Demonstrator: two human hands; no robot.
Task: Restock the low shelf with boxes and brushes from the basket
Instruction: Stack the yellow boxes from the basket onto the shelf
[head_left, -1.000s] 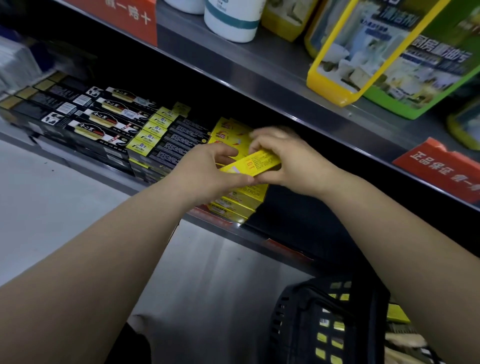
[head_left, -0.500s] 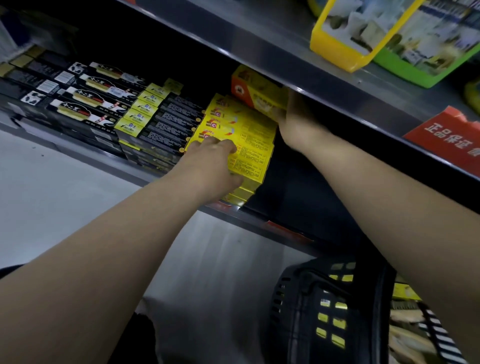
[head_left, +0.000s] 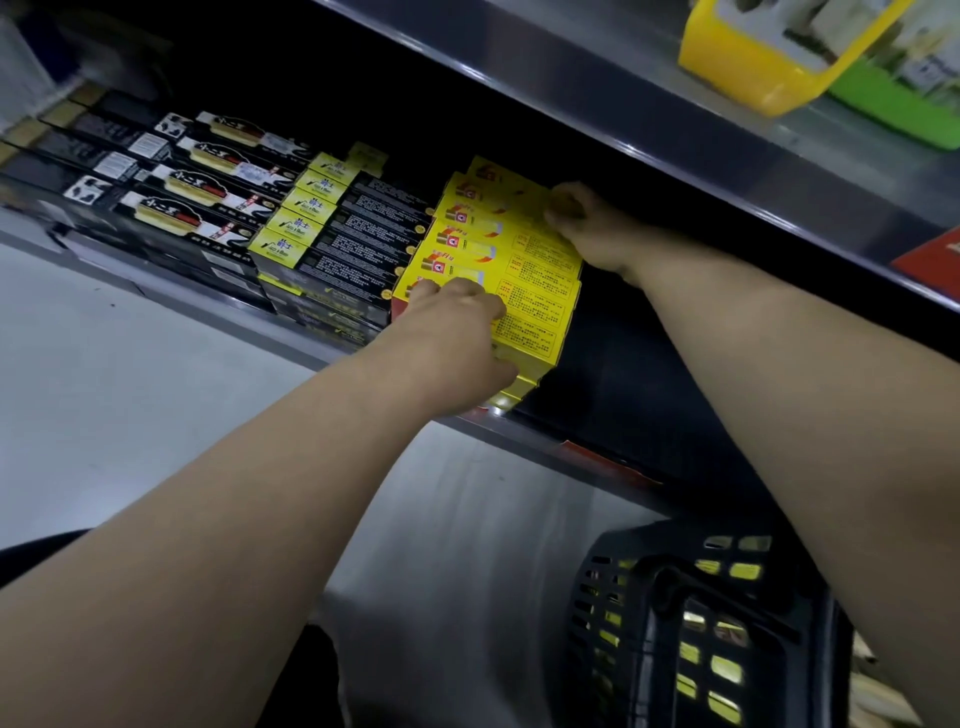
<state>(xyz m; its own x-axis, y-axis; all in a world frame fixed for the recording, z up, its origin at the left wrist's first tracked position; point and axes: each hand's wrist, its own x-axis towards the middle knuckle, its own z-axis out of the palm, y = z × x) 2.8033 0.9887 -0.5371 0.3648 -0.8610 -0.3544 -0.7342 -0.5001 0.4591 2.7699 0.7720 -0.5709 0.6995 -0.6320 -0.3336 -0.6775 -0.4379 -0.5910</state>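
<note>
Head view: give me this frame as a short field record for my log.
left hand: grips the front of the yellow boxes
right hand: fingers curled against the rearmost yellow boxes, grip unclear
low shelf: yellow boxes stacked beside black boxes
basket: lower right, below the shelf, yellow items showing through its wall

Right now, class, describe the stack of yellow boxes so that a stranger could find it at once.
Find the low shelf, lined with black boxes. The yellow boxes sit right of those, held by the left hand and right hand. Only they are yellow all over, with red emblems.
</note>
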